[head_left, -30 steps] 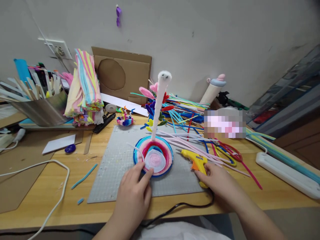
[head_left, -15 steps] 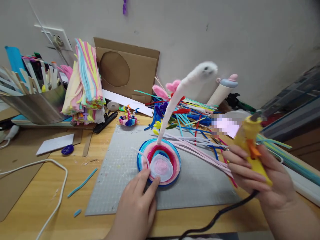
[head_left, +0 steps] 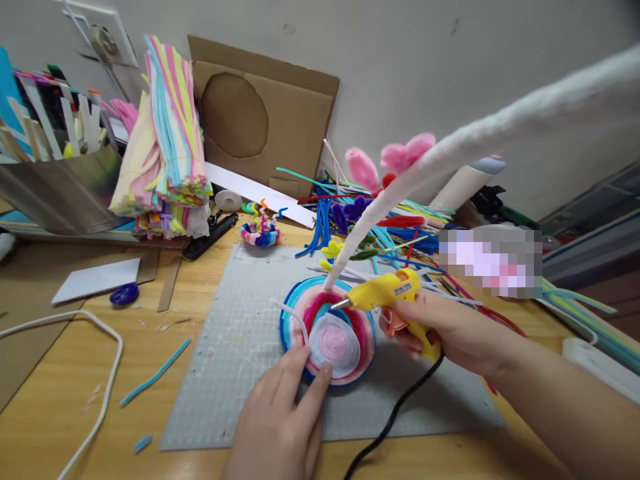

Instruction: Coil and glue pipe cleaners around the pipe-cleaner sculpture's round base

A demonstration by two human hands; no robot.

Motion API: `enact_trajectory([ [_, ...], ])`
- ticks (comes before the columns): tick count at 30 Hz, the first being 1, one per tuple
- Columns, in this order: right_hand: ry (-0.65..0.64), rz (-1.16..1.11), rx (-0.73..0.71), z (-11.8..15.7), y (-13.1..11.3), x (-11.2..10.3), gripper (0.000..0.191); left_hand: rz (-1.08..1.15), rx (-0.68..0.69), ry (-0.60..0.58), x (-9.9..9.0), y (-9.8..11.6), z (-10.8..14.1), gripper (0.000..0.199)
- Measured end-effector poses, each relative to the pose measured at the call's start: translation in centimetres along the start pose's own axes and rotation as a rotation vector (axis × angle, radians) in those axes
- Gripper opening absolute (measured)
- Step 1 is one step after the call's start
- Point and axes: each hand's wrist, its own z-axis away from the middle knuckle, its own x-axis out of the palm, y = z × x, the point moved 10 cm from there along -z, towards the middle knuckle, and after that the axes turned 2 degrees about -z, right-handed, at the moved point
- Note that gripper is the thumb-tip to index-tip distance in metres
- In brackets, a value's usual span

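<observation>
On a grey cutting mat [head_left: 220, 373] lies a round base of coiled pipe cleaners [head_left: 295, 313] in blue, pink and red rings. A smaller white and pink coiled pipe cleaner disc [head_left: 336, 345] sits on it, with a loose white end [head_left: 293, 315] at its left. My left hand [head_left: 280, 407] holds the disc by its lower left edge between finger and thumb. My right hand [head_left: 430, 320] is closed round a yellow hot glue gun [head_left: 385, 290], its metal nozzle just above the disc's far edge. A long fuzzy white stem [head_left: 370, 220] rises from the base's far side.
Behind the mat lie loose pipe cleaners [head_left: 323, 223] and pink fuzzy petals [head_left: 407, 153]. Bundled pipe cleaners [head_left: 175, 133], a metal bin of sticks [head_left: 65, 193] and a cut cardboard sheet [head_left: 300, 100] stand at the back. The gun's black cord [head_left: 390, 420] crosses the front; a white cable [head_left: 113, 373] runs left.
My right hand has brought the glue gun from the right in to the disc, turning its nozzle leftward. My left hand keeps its place on the disc. The view has moved closer.
</observation>
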Motion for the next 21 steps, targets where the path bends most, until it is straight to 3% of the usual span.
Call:
enact_trajectory([
  [3,-0.042,-0.095,0.083,0.0,0.2,0.8,0.033,0.01,-0.011,0.003,-0.1,0.0,0.0,0.045],
  [8,-0.082,0.049,0.129,-0.1,0.3,2.2,0.033,0.023,-0.026,0.002,-0.1,-0.1,-0.1,0.045],
  [12,-0.069,0.26,0.107,-0.5,0.1,2.4,0.047,0.034,-0.031,0.003,-0.1,-0.2,-0.1,0.045],
  [17,0.086,0.534,0.023,-0.5,-1.2,1.8,0.031,0.045,-0.034,-0.006,0.0,-0.1,-0.2,0.044],
  [21,0.088,0.635,-0.099,-0.5,-2.6,2.8,0.029,0.035,-0.028,0.0,-0.2,0.0,-0.2,0.043],
])
